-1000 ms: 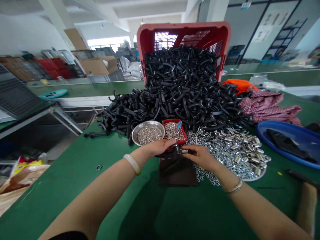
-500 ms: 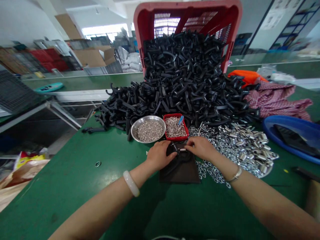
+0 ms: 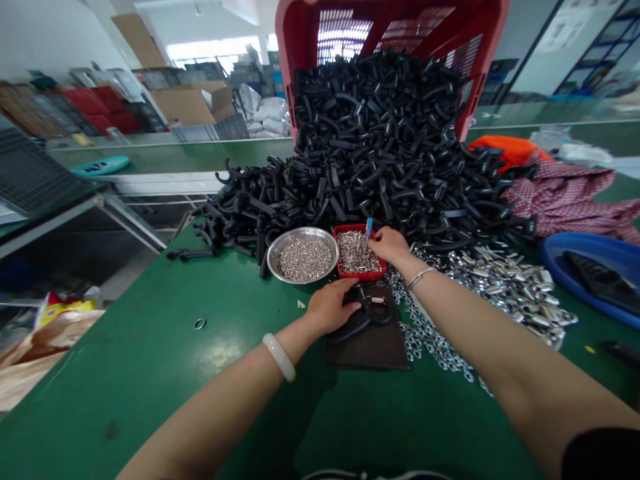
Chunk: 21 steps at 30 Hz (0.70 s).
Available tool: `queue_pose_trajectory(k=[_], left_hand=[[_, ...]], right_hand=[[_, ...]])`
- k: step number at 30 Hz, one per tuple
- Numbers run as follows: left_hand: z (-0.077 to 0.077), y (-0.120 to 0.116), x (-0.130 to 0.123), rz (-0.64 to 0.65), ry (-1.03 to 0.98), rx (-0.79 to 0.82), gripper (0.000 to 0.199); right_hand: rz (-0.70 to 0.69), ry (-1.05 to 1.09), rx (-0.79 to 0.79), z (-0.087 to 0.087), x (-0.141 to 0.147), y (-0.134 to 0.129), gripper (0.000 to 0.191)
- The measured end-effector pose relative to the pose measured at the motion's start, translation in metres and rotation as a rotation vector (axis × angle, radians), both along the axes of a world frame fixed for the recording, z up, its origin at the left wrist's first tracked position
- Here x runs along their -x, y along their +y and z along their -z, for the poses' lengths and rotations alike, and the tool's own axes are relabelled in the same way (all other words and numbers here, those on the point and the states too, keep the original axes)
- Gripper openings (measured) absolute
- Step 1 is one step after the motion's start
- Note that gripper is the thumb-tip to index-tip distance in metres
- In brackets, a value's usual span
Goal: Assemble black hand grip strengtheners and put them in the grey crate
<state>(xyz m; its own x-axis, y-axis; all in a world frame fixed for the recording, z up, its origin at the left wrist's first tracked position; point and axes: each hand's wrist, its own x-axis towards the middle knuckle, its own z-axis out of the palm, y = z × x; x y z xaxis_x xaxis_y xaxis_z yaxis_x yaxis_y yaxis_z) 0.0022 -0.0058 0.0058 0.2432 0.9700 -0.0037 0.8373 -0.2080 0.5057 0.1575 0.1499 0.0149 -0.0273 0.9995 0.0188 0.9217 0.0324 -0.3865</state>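
On a dark flat pad [image 3: 390, 350] lies a black plastic clamp-like part [image 3: 356, 325], with a small metal spring [image 3: 377, 300] set in it. My left hand [image 3: 330, 307] grips the part's left side, thumb and fingers closed around it. My right hand [image 3: 393, 247] reaches into the right side of a red tray [image 3: 361, 277] of small metal pins [image 3: 356, 250]. Its fingertips are pinched together beside a blue-tipped stick [image 3: 369, 227]; whether they hold the stick or a pin cannot be made out. A metal bowl [image 3: 273, 263] of tiny metal pieces stands left of the tray.
A heap of black plastic parts [image 3: 350, 180] spills from a red crate [image 3: 287, 67] behind the trays. Loose metal rings [image 3: 435, 343] and springs [image 3: 525, 287] spread to the right, near a blue basin [image 3: 555, 253]. A single ring [image 3: 200, 324] lies on the green table [image 3: 165, 387].
My right hand has left the spring on the black part and moved up to the red tray. The blue-tipped stick now stands more upright. My left hand stays on the part.
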Motion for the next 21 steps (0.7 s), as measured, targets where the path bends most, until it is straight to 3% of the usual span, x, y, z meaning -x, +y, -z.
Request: queue_pose_trajectory(k=[5, 14, 17, 21], left_hand=[[0.001, -0.001, 0.001, -0.014, -0.043, 0.019, 0.055], [0.006, 0.001, 0.004, 0.022, -0.016, -0.017, 0.054], [0.007, 0.001, 0.004, 0.006, -0.021, 0.002, 0.055], [0.008, 0.001, 0.004, -0.005, -0.029, 0.004, 0.056]], right_hand=[[0.052, 0.031, 0.025, -0.003, 0.01, 0.013, 0.054], [0.103, 0.223, -0.012, -0.013, 0.012, 0.03, 0.012], [0.082, 0.394, -0.024, -0.02, 0.01, 0.015, 0.013], [0.005, 0.617, -0.045, -0.023, 0.003, -0.043, 0.014]])
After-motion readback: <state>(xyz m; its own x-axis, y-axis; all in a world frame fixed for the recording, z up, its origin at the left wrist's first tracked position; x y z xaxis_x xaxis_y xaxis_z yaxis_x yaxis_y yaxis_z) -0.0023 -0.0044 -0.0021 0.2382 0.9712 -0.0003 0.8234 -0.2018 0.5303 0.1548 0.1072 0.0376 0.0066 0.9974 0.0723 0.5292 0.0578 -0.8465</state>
